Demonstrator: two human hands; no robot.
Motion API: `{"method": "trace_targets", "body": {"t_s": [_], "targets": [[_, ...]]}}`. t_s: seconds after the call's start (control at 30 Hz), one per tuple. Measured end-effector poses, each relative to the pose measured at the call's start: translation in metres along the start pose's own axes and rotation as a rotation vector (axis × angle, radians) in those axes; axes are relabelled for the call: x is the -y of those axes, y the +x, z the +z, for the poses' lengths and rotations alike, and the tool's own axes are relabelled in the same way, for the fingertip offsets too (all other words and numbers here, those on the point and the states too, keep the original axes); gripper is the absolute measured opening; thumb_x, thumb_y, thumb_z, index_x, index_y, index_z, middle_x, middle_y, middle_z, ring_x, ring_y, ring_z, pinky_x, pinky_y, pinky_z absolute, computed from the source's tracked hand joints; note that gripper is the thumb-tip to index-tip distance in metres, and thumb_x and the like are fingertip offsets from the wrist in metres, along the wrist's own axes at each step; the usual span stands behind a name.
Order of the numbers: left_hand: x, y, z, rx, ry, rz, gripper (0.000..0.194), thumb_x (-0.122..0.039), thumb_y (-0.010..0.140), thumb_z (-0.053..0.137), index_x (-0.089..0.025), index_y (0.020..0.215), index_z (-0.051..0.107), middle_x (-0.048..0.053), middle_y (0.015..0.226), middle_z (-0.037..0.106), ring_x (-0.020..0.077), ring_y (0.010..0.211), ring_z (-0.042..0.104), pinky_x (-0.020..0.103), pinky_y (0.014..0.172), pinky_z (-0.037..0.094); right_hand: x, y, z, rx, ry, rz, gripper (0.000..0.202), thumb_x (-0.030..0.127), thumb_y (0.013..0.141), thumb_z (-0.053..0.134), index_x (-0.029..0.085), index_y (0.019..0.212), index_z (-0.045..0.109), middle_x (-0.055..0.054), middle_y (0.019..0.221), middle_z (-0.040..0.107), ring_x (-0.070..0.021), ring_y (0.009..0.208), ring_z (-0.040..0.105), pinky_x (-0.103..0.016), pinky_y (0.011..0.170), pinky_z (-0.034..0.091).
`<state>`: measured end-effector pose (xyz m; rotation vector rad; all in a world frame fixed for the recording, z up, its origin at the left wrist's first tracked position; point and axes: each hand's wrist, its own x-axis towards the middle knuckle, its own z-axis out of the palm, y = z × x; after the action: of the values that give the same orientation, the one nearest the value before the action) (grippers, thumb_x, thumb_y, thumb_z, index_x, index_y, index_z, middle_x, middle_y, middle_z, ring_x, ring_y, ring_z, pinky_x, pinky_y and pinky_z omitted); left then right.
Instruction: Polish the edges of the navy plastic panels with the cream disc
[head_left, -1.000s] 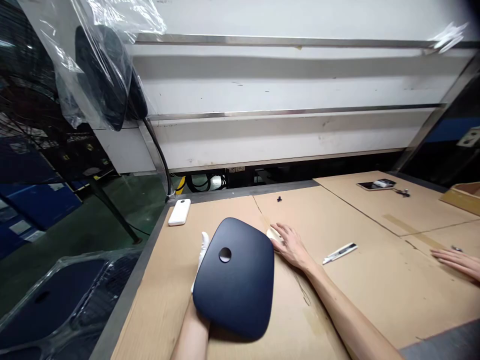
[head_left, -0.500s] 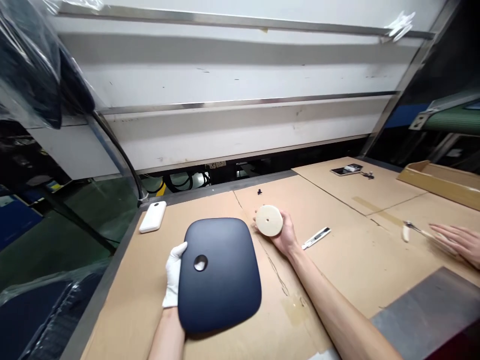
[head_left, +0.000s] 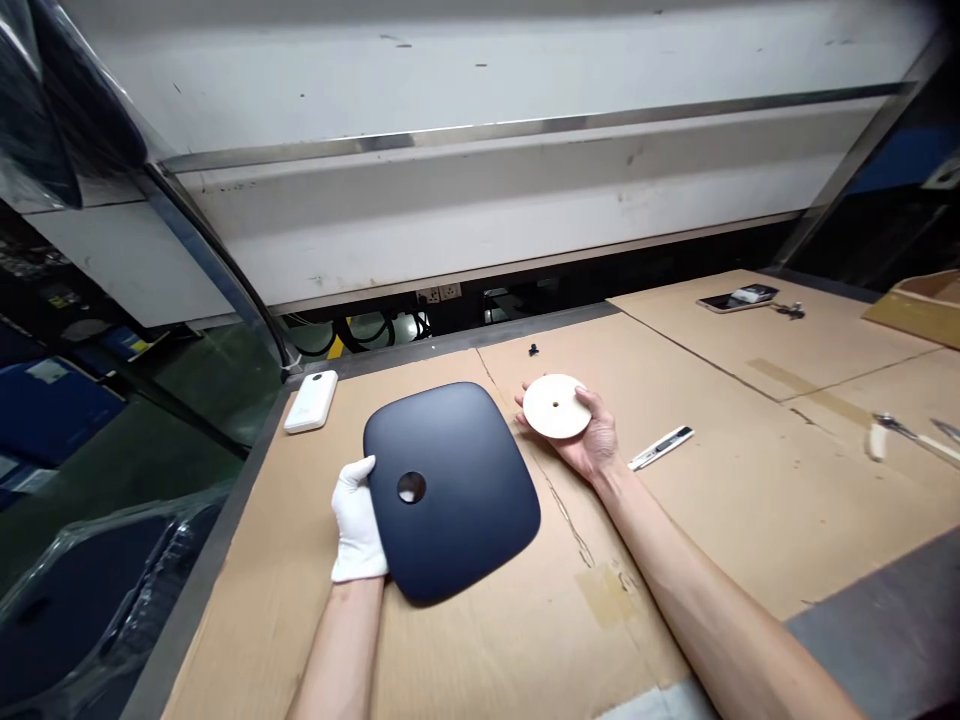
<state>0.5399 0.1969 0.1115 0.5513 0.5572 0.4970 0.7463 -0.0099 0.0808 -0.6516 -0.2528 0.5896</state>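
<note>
My left hand (head_left: 357,522), in a white glove, grips the left edge of a dark navy panel (head_left: 465,520). The panel has rounded corners and a round hole left of its middle; most of the left fingers are hidden beneath it. Bare, my right hand (head_left: 598,440) holds a pale round disc (head_left: 546,412) with a small hole at its centre. Its thumb lies on the disc's edge and fingertips show at the far side. Right of that wrist lies a white utility knife (head_left: 661,448) on the cardboard.
Cardboard (head_left: 720,510) covers the table. A white power bank (head_left: 311,402) lies at the left edge, a small black part (head_left: 533,350) near the back. Farther right are a phone (head_left: 739,298), a cardboard box (head_left: 919,308) and a tool with a pale handle (head_left: 926,443).
The panel is tilted differently, its right side now lower. The disc has moved a little right and up in view. The view has shifted, and another person's hand at right has left it.
</note>
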Motion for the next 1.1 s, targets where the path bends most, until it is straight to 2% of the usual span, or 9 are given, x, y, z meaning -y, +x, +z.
{"method": "trace_targets", "body": {"t_s": [0.07,0.17,0.23,0.3,0.4,0.5,0.7,0.9,1.1], "targets": [[0.001,0.000,-0.001,0.016,0.002,-0.009,0.029,-0.032,0.073,0.060,-0.014,0.092,0.073,0.008,0.091,0.079,0.0303,0.093,0.074,0.046,0.089,0.059,-0.004,0.003,-0.003,-0.088,-0.026,-0.011,0.039,0.040,0.083,0.064,0.023,0.118,0.060,-0.007,0.113,0.072,-0.0288,0.109,0.068,-0.050,0.088,0.060],[0.000,0.001,-0.004,0.016,0.021,-0.005,0.029,-0.031,0.073,0.061,-0.013,0.093,0.073,0.008,0.090,0.079,0.0296,0.090,0.074,0.045,0.088,0.059,-0.013,0.009,-0.007,-0.290,-0.057,-0.033,0.032,0.036,0.084,0.068,0.024,0.113,0.063,-0.002,0.113,0.073,-0.0225,0.106,0.068,-0.037,0.082,0.063],[-0.001,0.002,-0.004,-0.001,0.052,-0.013,0.031,-0.032,0.073,0.062,-0.012,0.095,0.072,0.008,0.088,0.079,0.0290,0.087,0.074,0.045,0.086,0.060,-0.018,0.012,-0.010,-0.347,-0.100,-0.035,0.031,0.036,0.084,0.070,0.024,0.112,0.064,-0.002,0.113,0.072,-0.0206,0.101,0.068,-0.033,0.077,0.064],[-0.002,0.002,-0.003,-0.028,0.087,-0.040,0.032,-0.033,0.074,0.061,-0.011,0.094,0.071,0.008,0.084,0.078,0.0286,0.083,0.074,0.045,0.084,0.060,-0.021,0.014,-0.010,-0.338,-0.157,-0.046,0.030,0.033,0.082,0.070,0.024,0.111,0.065,-0.001,0.109,0.072,-0.0192,0.095,0.068,-0.031,0.075,0.064],[-0.004,-0.001,0.001,-0.031,0.146,-0.094,0.029,-0.034,0.077,0.060,-0.012,0.094,0.068,0.006,0.081,0.077,0.0277,0.080,0.074,0.043,0.081,0.060,-0.020,0.012,-0.009,-0.264,-0.172,-0.059,0.036,0.020,0.075,0.067,0.024,0.110,0.063,0.001,0.102,0.070,-0.0168,0.090,0.067,-0.032,0.078,0.063],[-0.004,-0.003,0.003,-0.017,0.204,-0.090,0.029,-0.033,0.080,0.058,-0.012,0.098,0.066,0.004,0.082,0.077,0.0260,0.077,0.073,0.041,0.078,0.060,-0.018,0.011,-0.007,-0.203,-0.127,-0.053,0.051,0.012,0.064,0.061,0.025,0.113,0.061,0.001,0.103,0.069,-0.0175,0.093,0.065,-0.035,0.082,0.062],[-0.002,0.008,-0.004,-0.121,0.273,-0.080,0.037,-0.037,0.074,0.060,-0.012,0.100,0.069,0.011,0.084,0.076,0.0290,0.067,0.072,0.043,0.062,0.059,-0.020,0.013,-0.011,-0.216,-0.149,-0.040,0.071,0.009,0.051,0.055,0.026,0.119,0.063,0.000,0.103,0.071,-0.0241,0.104,0.063,-0.039,0.086,0.060],[-0.003,0.008,-0.002,-0.120,0.230,-0.059,0.029,-0.031,0.074,0.060,-0.012,0.094,0.069,0.009,0.084,0.077,0.0262,0.071,0.073,0.039,0.068,0.060,-0.022,0.012,-0.013,-0.192,-0.163,-0.080,0.077,0.008,0.045,0.050,0.028,0.118,0.066,0.001,0.109,0.072,-0.0241,0.106,0.065,-0.037,0.084,0.060],[-0.002,0.002,-0.002,-0.112,0.223,-0.057,0.028,-0.035,0.074,0.062,-0.014,0.091,0.070,0.006,0.078,0.076,0.0235,0.069,0.072,0.037,0.070,0.059,-0.022,0.012,-0.017,-0.172,-0.163,-0.100,0.073,0.009,0.049,0.054,0.026,0.119,0.066,0.000,0.112,0.073,-0.0242,0.109,0.065,-0.037,0.090,0.059]]}}
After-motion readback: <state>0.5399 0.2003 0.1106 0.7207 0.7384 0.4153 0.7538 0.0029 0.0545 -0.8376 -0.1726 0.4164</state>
